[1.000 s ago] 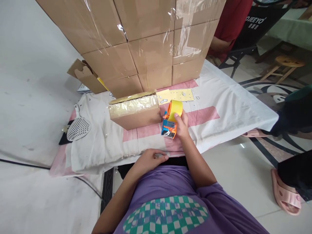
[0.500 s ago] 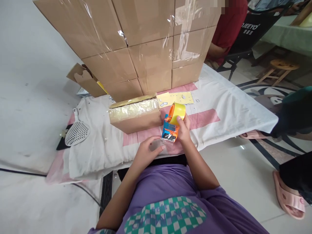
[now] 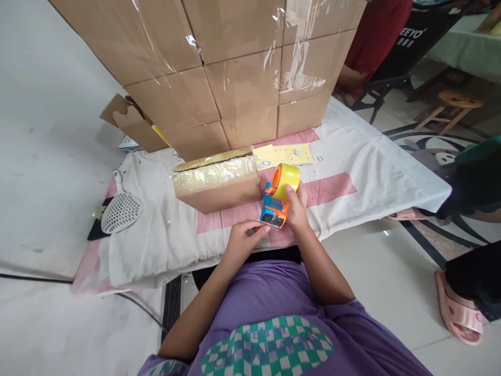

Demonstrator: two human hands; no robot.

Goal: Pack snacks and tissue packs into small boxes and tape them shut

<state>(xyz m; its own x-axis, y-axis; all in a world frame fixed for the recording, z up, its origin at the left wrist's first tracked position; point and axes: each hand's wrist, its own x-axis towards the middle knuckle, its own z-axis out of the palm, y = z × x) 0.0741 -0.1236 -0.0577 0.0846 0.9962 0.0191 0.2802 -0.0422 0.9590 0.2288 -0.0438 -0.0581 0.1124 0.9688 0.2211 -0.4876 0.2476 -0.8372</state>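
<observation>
My right hand [image 3: 296, 206] grips a tape dispenser [image 3: 275, 206] with a blue and orange body and a yellow tape roll [image 3: 287, 180] on top. My left hand [image 3: 243, 242] is just left of and below it, fingers pinched at the dispenser's lower end, apparently on the clear tape end. A small cardboard box [image 3: 216, 182] covered in tape lies on the cloth right beside the dispenser, to its left.
A wall of stacked, taped cardboard boxes [image 3: 235, 62] stands behind. The low table has a white and pink cloth [image 3: 352, 172]. A white mesh scoop [image 3: 121, 211] lies at left. A person in red [image 3: 371, 42] sits at back right; a pink slipper [image 3: 457, 313] at right.
My left hand rose from the table's near edge up to the dispenser's lower end and pinched there. My right hand kept hold of the dispenser, almost still.
</observation>
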